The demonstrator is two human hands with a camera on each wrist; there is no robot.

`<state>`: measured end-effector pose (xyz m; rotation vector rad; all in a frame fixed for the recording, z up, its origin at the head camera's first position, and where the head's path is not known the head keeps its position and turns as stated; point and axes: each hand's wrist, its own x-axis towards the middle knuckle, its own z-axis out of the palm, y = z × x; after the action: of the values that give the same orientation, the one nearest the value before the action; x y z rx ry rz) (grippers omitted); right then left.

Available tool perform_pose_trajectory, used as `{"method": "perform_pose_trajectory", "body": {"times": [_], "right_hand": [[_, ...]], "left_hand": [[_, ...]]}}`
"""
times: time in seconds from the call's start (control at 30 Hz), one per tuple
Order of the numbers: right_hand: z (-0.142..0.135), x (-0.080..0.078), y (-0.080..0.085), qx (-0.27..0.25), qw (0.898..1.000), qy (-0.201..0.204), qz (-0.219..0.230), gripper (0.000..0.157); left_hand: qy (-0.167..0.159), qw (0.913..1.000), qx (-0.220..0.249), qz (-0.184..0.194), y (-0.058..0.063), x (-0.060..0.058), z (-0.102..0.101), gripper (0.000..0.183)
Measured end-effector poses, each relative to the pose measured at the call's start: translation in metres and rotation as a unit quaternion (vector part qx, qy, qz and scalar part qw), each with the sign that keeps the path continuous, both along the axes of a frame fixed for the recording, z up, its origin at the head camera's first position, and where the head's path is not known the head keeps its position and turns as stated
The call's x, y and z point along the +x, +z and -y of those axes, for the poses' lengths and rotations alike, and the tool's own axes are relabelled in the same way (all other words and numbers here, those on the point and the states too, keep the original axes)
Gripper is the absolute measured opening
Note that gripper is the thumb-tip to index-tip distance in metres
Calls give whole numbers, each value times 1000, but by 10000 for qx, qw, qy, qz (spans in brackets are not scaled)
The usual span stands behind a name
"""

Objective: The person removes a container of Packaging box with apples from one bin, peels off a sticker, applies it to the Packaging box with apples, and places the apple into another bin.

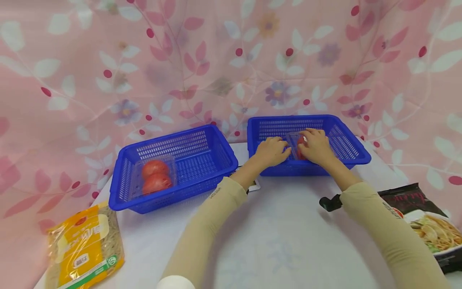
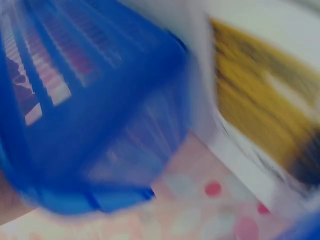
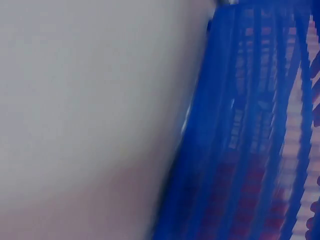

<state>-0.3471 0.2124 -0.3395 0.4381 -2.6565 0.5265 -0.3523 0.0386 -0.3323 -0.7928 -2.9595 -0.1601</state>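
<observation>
In the head view, my right hand (image 1: 316, 147) is bent over a clear plastic box (image 1: 293, 140) in the right blue basket (image 1: 346, 161), its thumb and fingers around red, tomato-like fruit (image 1: 301, 140). My left hand (image 1: 271, 151) hangs over the same basket's front rim, left of the box, with loosely bent fingers and nothing seen in them. A second blue basket (image 1: 195, 184) on the left holds another clear box (image 1: 173, 170) with two tomatoes (image 1: 156, 182). Both wrist views are blurred and show mostly blue basket wall (image 2: 100, 120).
A yellow bag of dry food (image 1: 84, 245) lies at the front left. On the right, under my right forearm, is a black noodle packet (image 1: 415, 200). A partly hidden card (image 1: 254, 185) sits between the baskets. A pink floral curtain (image 1: 223, 60) hangs behind the white table (image 1: 281, 241).
</observation>
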Motion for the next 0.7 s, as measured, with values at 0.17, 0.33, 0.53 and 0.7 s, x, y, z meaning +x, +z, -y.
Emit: {"method": "perform_pose_trajectory", "body": {"times": [0.17,0.33,0.53,0.7], "right_hand": [[32,-1,4,-41,9981,602,-136,41],[71,0,12,-80,9942,1070,70,44],[123,6,18,-173,9861,1640,220,47],[172,20,15,-139,9727,2239,594,49]], "left_hand": [[176,9996,-69,-194,7,0,44,44],[409,9966,376,-613,15,4,95,44],[923,9908,611,-783,12,26,169,49],[1575,9823,911,-439,7,54,224,55]]}}
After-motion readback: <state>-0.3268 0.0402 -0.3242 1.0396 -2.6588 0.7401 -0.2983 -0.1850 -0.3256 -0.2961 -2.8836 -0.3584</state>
